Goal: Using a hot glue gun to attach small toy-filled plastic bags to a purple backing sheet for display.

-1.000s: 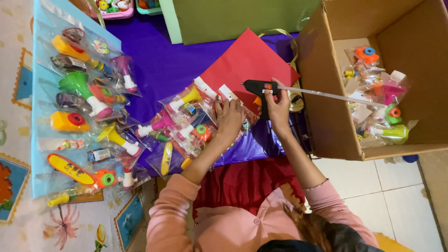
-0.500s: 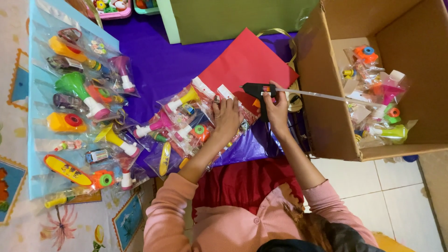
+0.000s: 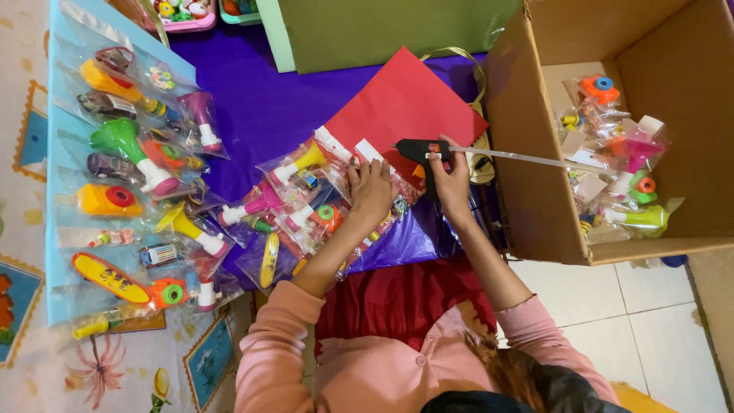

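My right hand (image 3: 451,182) grips a black hot glue gun (image 3: 419,150), its nozzle pointing left and a clear glue stick (image 3: 527,159) sticking out the back toward the box. My left hand (image 3: 371,187) presses on a clear packet of plastic toys (image 3: 325,206) with a white header strip (image 3: 336,144), just left of the nozzle. The packet lies partly on a red paper sheet (image 3: 405,99) over a purple cloth (image 3: 260,99).
An open cardboard box (image 3: 535,206) at right holds more toy packets (image 3: 619,168). A light blue board (image 3: 61,252) at left carries several packed toys. A green board (image 3: 382,30) stands at the back. White tiled floor (image 3: 612,298) lies at lower right.
Both hands stay in nearly the same place; the glue gun nozzle has crept slightly left toward the packet's white strip.
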